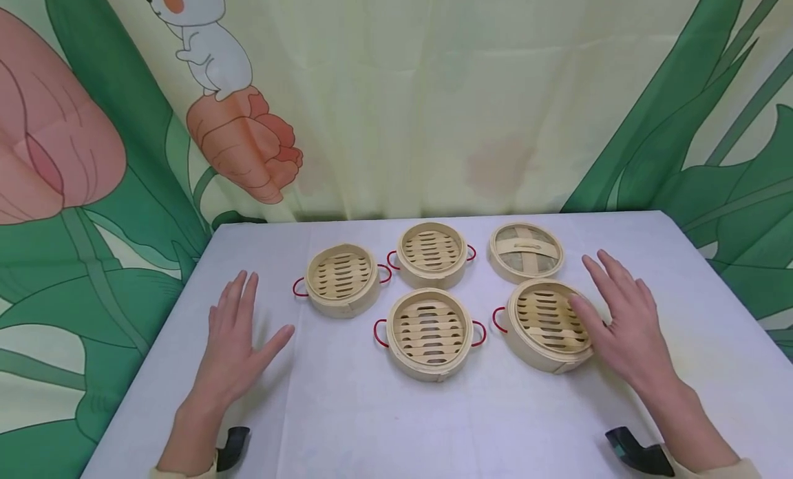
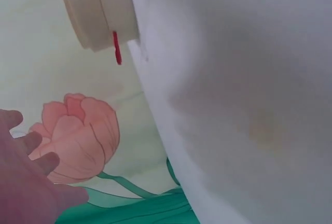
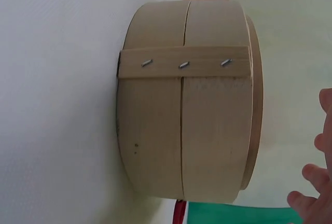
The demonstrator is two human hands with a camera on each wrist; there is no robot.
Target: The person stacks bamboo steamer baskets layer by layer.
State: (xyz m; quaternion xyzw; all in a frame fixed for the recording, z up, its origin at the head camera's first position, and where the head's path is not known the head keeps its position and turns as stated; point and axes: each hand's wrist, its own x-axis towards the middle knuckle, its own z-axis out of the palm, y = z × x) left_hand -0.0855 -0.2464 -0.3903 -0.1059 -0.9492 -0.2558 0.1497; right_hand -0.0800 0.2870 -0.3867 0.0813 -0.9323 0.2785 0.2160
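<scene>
Steamers sit unstacked, four open baskets and one lid (image 1: 526, 250) far right; right hand (image 1: 626, 324), fingers straight, thumb touching the near-right basket (image 1: 545, 324) without gripping; left hand (image 1: 238, 341) flat and empty on the table (image 1: 347, 410), nothing yet lifted

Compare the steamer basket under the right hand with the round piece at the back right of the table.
The steamer basket by the right hand shows an open slatted floor; the lid behind it is woven, with crossed strips and a handle bar on top. The basket has a red wire handle at its side; the lid shows none. The basket is deeper, the lid flatter. The right hand's thumb touches the basket, while the lid lies untouched. Both are round, pale bamboo, on the white tablecloth.
</scene>
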